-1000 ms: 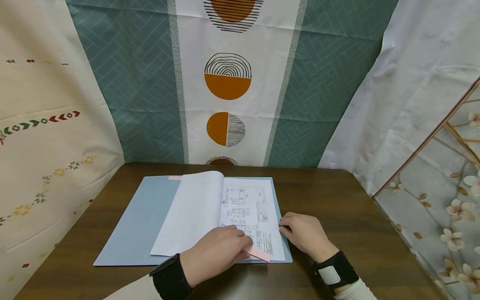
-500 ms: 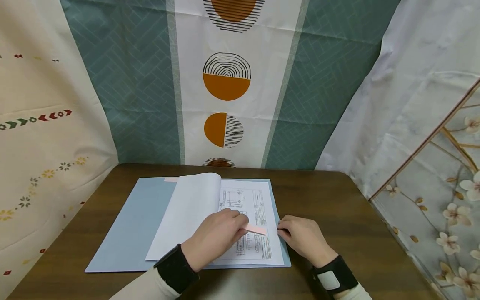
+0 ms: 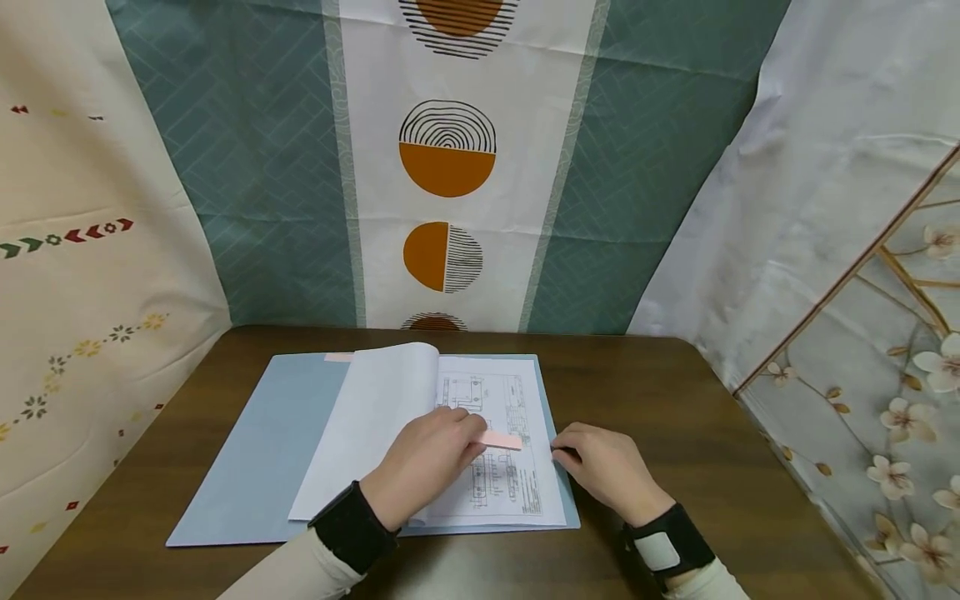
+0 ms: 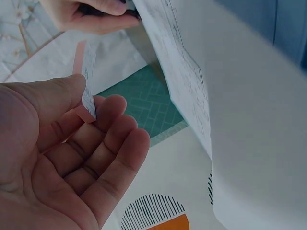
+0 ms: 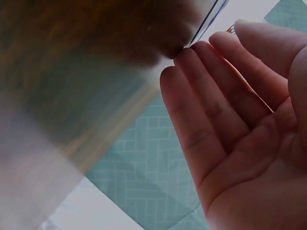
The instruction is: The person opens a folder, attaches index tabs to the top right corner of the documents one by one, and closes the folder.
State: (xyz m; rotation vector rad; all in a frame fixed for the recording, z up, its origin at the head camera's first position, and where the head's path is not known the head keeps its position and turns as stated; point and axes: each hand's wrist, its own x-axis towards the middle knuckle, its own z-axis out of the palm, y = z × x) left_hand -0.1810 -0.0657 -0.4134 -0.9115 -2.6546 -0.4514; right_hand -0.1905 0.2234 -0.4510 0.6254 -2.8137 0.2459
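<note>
My left hand point(image 3: 429, 457) pinches a thin pink strip point(image 3: 501, 440) between thumb and fingertips, above the open sheets. In the left wrist view the strip point(image 4: 82, 72) shows a pale printed face and a pink edge. Under it lies a printed sheet point(image 3: 517, 492) with line drawings, in an open light-blue folder point(image 3: 247, 467). A blank white page point(image 3: 375, 400) is turned over to the left, curling up at its fold. My right hand point(image 3: 609, 468) rests at the folder's right edge. In the right wrist view its fingers point(image 5: 192, 110) stretch out, fingertips right at that edge, thumb apart.
Another pink strip point(image 3: 339, 357) shows at the folder's top edge, partly under the turned page. The brown wooden table point(image 3: 637, 375) meets a patterned cloth point(image 3: 450, 250) at the back. More cloths hang at both sides.
My left hand has lifted the pink strip away from the lower edge of the printed sheet, up towards its middle. The right hand has stayed at the folder's right edge.
</note>
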